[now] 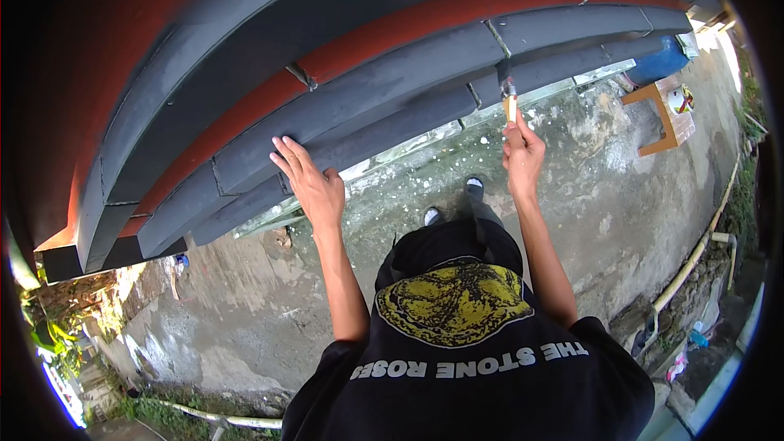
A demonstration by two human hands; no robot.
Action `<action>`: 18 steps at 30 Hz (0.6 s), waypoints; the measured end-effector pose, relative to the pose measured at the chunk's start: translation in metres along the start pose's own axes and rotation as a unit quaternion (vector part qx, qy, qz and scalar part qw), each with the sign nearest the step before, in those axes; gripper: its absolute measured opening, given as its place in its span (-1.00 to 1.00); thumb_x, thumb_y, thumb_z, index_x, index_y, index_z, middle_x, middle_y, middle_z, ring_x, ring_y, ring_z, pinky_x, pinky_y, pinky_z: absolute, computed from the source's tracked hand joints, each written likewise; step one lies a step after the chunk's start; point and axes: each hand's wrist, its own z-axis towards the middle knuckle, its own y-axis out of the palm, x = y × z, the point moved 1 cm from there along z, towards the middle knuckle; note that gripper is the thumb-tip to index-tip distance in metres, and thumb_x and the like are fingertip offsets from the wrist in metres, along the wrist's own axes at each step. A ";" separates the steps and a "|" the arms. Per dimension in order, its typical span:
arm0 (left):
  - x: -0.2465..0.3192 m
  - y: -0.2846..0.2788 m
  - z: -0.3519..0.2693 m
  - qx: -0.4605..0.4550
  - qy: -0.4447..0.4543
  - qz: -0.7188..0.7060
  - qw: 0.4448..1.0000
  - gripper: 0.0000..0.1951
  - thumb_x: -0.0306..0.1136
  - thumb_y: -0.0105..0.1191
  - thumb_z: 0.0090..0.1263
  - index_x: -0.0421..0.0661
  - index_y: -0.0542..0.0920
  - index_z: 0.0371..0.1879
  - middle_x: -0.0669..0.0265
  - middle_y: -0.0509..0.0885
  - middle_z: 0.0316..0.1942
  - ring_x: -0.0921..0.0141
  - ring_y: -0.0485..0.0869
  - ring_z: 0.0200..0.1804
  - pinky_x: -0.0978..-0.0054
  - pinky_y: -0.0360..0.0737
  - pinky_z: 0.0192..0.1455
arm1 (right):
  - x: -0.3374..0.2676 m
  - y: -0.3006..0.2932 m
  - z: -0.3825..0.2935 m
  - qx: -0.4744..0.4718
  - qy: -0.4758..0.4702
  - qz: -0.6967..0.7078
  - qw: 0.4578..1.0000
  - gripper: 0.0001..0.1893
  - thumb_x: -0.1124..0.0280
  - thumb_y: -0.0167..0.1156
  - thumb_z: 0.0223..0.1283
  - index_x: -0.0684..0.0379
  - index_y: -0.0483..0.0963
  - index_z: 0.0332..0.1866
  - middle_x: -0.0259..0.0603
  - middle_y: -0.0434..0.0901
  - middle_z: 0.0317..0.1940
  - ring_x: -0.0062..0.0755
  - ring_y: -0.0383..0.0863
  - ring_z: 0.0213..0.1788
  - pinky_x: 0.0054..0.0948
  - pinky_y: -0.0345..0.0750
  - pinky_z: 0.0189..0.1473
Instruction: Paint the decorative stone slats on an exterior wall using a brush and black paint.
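Observation:
My right hand (525, 156) grips a paintbrush (509, 105) by its pale handle. Its dark bristles point up against the stepped grey moulding (392, 89) on the wall, just below a rough, pale joint (497, 38). To the left, my left hand (317, 190) holds nothing. Its fingers are spread, with the tips at the moulding's lower edge; whether they press on it I cannot tell. Another narrow joint (474, 95) crosses the lower grey ledge. A red band (367, 40) runs between the grey courses.
At the right, a brown stool (663, 113) carries a white tub (680, 99). A blue drum (658, 65) stands behind it near the wall. Stained concrete ground (600, 233) lies below, spotted with white near my feet. A pale pipe (692, 263) runs along the right edge.

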 end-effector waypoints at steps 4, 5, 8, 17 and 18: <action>0.000 0.000 0.000 -0.003 0.009 -0.001 1.000 -0.03 -0.68 0.03 0.03 -0.33 -0.01 0.58 -0.15 -0.08 0.64 -0.29 -0.13 0.61 -0.03 0.19 0.57 | 0.015 0.010 -0.006 -0.090 -0.052 -0.103 0.989 -0.56 0.41 0.15 0.46 0.08 0.49 0.41 -0.53 0.46 -0.45 -0.82 0.30 -0.55 -0.66 0.19 -0.63; 0.001 0.001 0.001 -0.003 0.009 -0.001 1.000 -0.03 -0.68 0.03 0.03 -0.33 -0.01 0.58 -0.15 -0.08 0.64 -0.29 -0.13 0.61 -0.03 0.19 0.57 | 0.019 0.005 -0.007 -0.090 -0.052 -0.103 0.989 -0.56 0.41 0.15 0.46 0.08 0.49 0.41 -0.53 0.46 -0.45 -0.82 0.30 -0.55 -0.66 0.19 -0.63; -0.001 -0.001 0.001 0.000 0.011 -0.002 1.000 -0.03 -0.68 0.03 0.03 -0.32 -0.01 0.58 -0.15 -0.08 0.64 -0.29 -0.13 0.61 -0.02 0.18 0.57 | 0.022 -0.006 -0.014 -0.093 -0.055 -0.115 0.987 -0.58 0.40 0.14 0.47 0.11 0.51 0.38 -0.52 0.49 -0.42 -0.81 0.30 -0.56 -0.66 0.18 -0.63; -0.001 0.002 0.001 0.000 0.009 0.004 1.000 -0.03 -0.68 0.03 0.02 -0.34 0.00 0.57 -0.17 -0.08 0.63 -0.30 -0.13 0.61 -0.01 0.16 0.59 | -0.002 0.010 -0.006 -0.083 -0.046 -0.090 0.991 -0.57 0.42 0.15 0.43 0.14 0.51 0.37 -0.50 0.41 -0.52 -0.76 0.27 -0.51 -0.54 0.26 -0.50; 0.000 0.001 0.002 0.000 0.010 0.003 1.000 -0.03 -0.68 0.03 0.01 -0.35 0.00 0.57 -0.18 -0.08 0.63 -0.30 -0.13 0.61 -0.01 0.16 0.59 | -0.001 0.009 -0.010 -0.100 -0.045 -0.109 0.988 -0.57 0.42 0.15 0.43 0.14 0.50 0.37 -0.50 0.43 -0.50 -0.76 0.27 -0.51 -0.54 0.26 -0.49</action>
